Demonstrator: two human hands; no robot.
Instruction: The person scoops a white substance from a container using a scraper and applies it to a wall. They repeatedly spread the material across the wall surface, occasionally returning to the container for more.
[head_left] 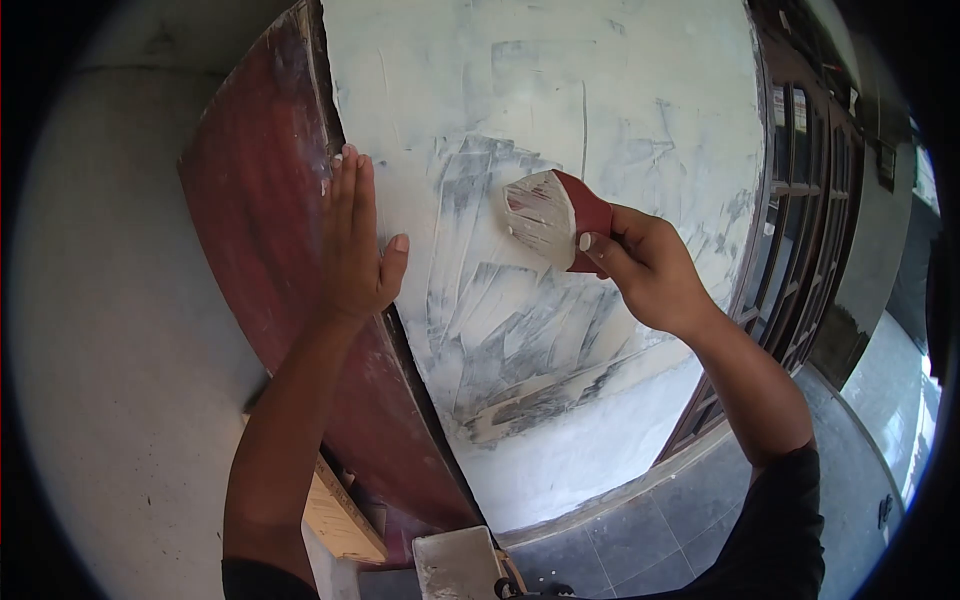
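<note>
My right hand (pixel 652 268) grips a red putty spreader (pixel 588 222), thumb on the near face and fingers behind. Pale putty coats the spreader's wide left end, which overlaps the wall in this view. Behind it the wall (pixel 660 70) carries white putty smears, with grey streaks across the middle. Flat and upright, my left hand (pixel 352 245) rests at the long edge where a dark red wooden panel (pixel 265 180) meets the wall. Its fingers point up and lie side by side, the thumb stands apart, and nothing is in it.
Below, a pale rectangular board (pixel 455 565) with smears lies near my body, beside a light wooden piece (pixel 340 515). Dark-framed windows (pixel 790 220) stand to the right. Grey floor tiles (pixel 640 525) run along the wall's foot. A plain wall (pixel 110 300) fills the left.
</note>
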